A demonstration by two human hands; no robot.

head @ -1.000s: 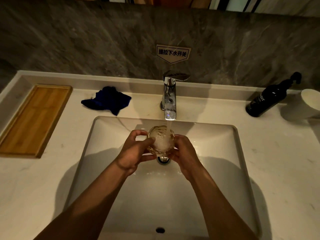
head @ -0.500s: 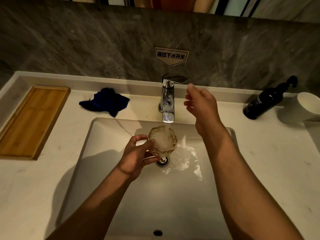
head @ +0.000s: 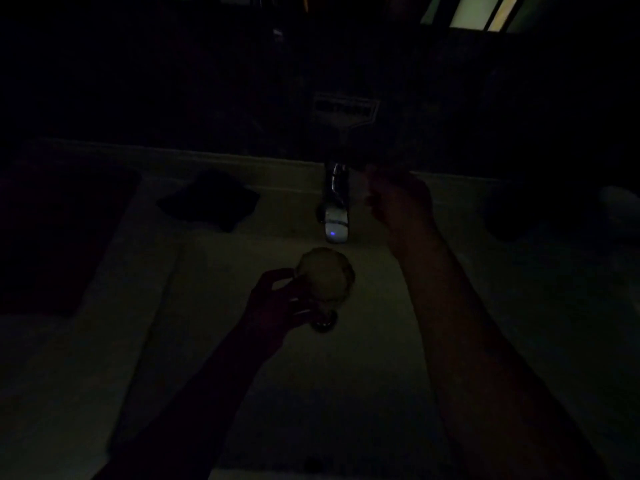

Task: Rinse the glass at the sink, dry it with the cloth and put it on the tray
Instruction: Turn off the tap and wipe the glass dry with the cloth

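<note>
At the left edge of the very dark frame lies the flat rectangular tray (head: pixel 59 237) on the pale countertop (head: pixel 519 323), with a dark crumpled cloth (head: pixel 209 202) to its right and a shiny metal tap (head: pixel 334 206) at centre, a small blue light on its spout. Below the tap, over the pale rectangular sink basin (head: pixel 242 358), the left hand (head: pixel 277 303) grips the side of the rounded clear glass (head: pixel 325 275), fingers curled around it. The right hand (head: pixel 401 199) is raised just right of the tap; how far open it is, I cannot tell.

faucet (head: pixel 335 202): glossy metal | glass (head: pixel 325 275): textured, translucent | cloth (head: pixel 211 202): dark, matt
</note>
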